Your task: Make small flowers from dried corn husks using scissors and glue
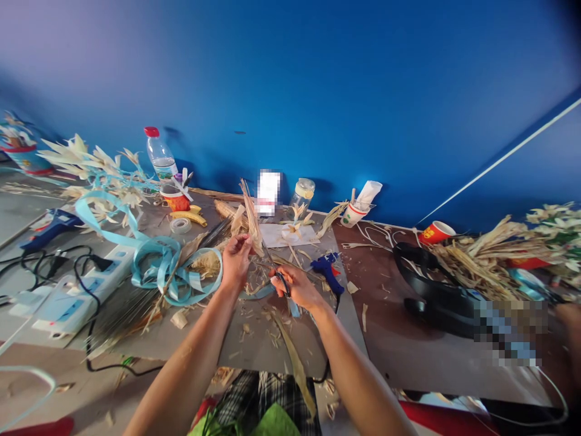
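Observation:
My left hand [236, 260] is closed around the lower end of a dried corn husk strip [250, 215] that stands upright over the table. My right hand [296, 286] grips a pair of scissors [276, 272], whose blades point up and left toward the husk near my left hand. Both hands hover above a grey cardboard sheet [254, 339] littered with husk scraps. A long loose husk strip [295, 363] lies on the sheet below my right hand.
A blue glue gun [327, 269] lies right of my hands. Light blue ribbon [167, 266], a white power strip [72, 300] and black cables lie left. A water bottle [160, 155], paper cups, a jar [302, 194] and husk flowers line the blue wall. A black pan [436, 290] holds husks at right.

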`<state>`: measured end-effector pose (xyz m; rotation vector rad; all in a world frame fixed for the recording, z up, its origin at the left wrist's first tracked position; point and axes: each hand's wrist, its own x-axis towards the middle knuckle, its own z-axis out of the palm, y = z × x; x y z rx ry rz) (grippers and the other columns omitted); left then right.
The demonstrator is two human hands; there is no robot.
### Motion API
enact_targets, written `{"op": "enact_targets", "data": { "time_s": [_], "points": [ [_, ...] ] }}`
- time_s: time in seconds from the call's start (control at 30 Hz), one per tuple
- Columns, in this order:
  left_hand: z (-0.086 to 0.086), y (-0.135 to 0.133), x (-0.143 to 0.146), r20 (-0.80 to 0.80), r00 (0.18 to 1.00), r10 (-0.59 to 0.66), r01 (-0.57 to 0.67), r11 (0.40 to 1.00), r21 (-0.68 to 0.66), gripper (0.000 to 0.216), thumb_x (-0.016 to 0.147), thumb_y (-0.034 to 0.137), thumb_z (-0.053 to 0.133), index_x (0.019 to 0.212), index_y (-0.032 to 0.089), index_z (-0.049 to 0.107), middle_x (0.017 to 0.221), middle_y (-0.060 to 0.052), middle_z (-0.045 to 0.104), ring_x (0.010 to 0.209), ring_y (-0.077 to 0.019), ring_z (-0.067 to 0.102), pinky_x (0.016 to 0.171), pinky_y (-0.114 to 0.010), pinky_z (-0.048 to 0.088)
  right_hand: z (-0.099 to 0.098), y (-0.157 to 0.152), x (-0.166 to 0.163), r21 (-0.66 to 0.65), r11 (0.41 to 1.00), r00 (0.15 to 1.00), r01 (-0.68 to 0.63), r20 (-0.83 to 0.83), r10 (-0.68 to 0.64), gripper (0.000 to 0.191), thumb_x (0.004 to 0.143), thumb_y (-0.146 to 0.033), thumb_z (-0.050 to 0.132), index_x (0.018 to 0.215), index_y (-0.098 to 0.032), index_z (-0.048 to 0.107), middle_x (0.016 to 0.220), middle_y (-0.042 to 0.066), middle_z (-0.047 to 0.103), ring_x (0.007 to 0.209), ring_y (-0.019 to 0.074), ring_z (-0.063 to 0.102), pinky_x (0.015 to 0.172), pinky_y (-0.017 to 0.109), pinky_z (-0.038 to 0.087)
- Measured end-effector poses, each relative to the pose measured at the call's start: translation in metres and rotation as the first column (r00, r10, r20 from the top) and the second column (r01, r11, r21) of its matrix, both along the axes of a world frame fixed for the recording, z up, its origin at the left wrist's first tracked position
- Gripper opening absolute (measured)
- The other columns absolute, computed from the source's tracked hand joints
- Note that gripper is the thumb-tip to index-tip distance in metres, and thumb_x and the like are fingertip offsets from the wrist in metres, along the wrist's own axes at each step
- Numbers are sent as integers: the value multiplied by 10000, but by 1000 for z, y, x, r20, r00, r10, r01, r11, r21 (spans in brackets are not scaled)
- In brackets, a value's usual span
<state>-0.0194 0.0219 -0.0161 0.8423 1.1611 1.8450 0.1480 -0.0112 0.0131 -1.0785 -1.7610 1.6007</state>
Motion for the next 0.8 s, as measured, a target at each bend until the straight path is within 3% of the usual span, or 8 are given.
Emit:
{"op": "enact_targets", "data": {
  "time_s": [0.37,0.8],
  "points": [
    [-4,2,-1,138,990,16,-30,995,97,232,697,322,689,799,167,549,722,21,566,554,-61,517,576,-201,410,-5,1,-2,4,1000,999,21,-45,-21,362,736,-516,590,817,-167,540,509,-56,470,488,93,443,517,230,312],
    [-4,-1,4,0,1000,24,-24,998,50,232,740,367,638,817,180,527,735,18,566,545,-68,528,539,-201,404,-4,-1,-3,56,998,998,17,-59,-13,402,760,-551,546,849,-159,560,510,-44,485,507,105,448,536,241,317]
  ]
}}
